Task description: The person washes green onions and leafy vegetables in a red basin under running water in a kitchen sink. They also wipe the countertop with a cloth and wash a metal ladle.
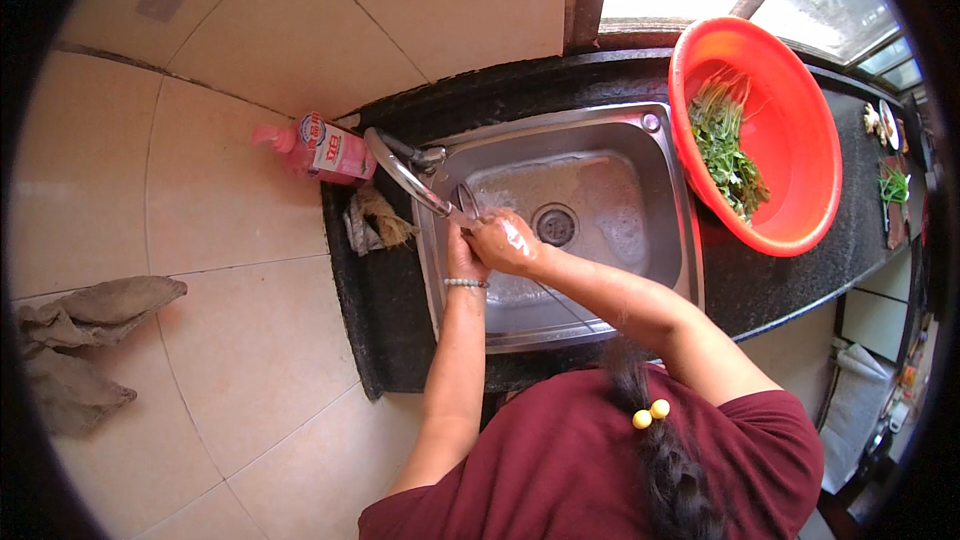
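Both my hands are together over the left side of a stainless steel sink (660,240), right below the spout of a chrome faucet (409,178). My left hand (463,251), with a bead bracelet (466,283) at its wrist, is mostly hidden behind the right. My right hand (506,240) is curled, wet, with white foam or shine on its back. A thin metal loop (466,199) shows just beyond the fingers; whether a hand grips it, I cannot tell. Water and suds lie around the drain (555,225).
A red plastic basin (795,165) holding leafy greens (724,142) stands right of the sink. Left are a pink pump bottle (337,154) and a rag (375,221). Chopped greens (892,185) lie on a board (895,229) at far right. Cloths (97,315) hang at far left.
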Demonstrator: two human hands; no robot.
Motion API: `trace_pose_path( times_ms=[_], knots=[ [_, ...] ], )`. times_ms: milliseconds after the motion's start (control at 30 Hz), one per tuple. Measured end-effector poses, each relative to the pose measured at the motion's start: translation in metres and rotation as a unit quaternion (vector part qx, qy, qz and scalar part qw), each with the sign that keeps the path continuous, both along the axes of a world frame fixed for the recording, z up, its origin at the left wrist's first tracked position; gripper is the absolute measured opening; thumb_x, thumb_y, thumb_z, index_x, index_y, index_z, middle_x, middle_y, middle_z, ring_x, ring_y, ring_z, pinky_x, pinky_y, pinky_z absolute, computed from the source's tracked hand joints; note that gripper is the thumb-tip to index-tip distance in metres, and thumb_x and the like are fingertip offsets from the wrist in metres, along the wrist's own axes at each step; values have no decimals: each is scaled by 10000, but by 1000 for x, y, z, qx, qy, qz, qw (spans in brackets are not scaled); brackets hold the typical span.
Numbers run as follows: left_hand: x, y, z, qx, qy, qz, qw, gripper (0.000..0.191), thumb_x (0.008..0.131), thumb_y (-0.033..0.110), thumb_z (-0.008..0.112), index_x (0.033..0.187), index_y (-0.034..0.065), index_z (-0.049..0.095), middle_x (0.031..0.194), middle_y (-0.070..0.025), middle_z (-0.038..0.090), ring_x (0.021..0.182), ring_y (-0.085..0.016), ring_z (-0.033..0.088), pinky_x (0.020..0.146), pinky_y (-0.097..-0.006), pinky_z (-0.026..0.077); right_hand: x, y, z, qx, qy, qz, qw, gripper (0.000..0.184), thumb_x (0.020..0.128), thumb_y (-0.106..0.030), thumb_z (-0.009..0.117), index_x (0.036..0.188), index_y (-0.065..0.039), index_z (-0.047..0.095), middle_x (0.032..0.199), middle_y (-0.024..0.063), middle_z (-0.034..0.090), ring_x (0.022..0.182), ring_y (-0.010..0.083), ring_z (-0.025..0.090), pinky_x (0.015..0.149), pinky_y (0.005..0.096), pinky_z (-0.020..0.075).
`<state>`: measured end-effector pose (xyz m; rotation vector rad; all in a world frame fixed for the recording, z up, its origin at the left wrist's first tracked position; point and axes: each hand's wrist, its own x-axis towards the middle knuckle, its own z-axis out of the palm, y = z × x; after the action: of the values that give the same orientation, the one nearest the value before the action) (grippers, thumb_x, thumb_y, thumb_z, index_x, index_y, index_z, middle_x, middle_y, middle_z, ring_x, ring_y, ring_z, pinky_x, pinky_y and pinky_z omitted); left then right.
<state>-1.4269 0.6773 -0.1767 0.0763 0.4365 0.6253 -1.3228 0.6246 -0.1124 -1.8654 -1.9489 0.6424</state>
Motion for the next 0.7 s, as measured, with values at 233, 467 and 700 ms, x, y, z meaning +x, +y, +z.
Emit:
trace_pose_path(
  times_ms=[233,467,700],
  knots=[
    [16,-9,19,113,88,-17,990,479,877,487,367,1054,77,540,1020,-84,589,948,-210,565,853,-340,446,8,2,-9,315,37,-19,948,338,798,-216,477,1061,-30,579,1034,160,573,878,336,573,762,393,460],
    [-3,-9,1,21,268,-30,963,378,883,407,428,992,65,546,899,-61,602,787,-189,554,683,-304,442,21,0,-4,14,-33,99,994,228,748,-228,560,852,-30,599,927,145,596,894,314,570,771,385,462],
    [1,-19,23,171,411,-207,871,72,842,82,505,814,16,511,631,-74,527,365,-119,405,301,-245,274,61,41,0,93,-137,172,971,255,740,-284,594,911,-96,612,940,84,598,855,251,602,683,384,472]
  ],
)
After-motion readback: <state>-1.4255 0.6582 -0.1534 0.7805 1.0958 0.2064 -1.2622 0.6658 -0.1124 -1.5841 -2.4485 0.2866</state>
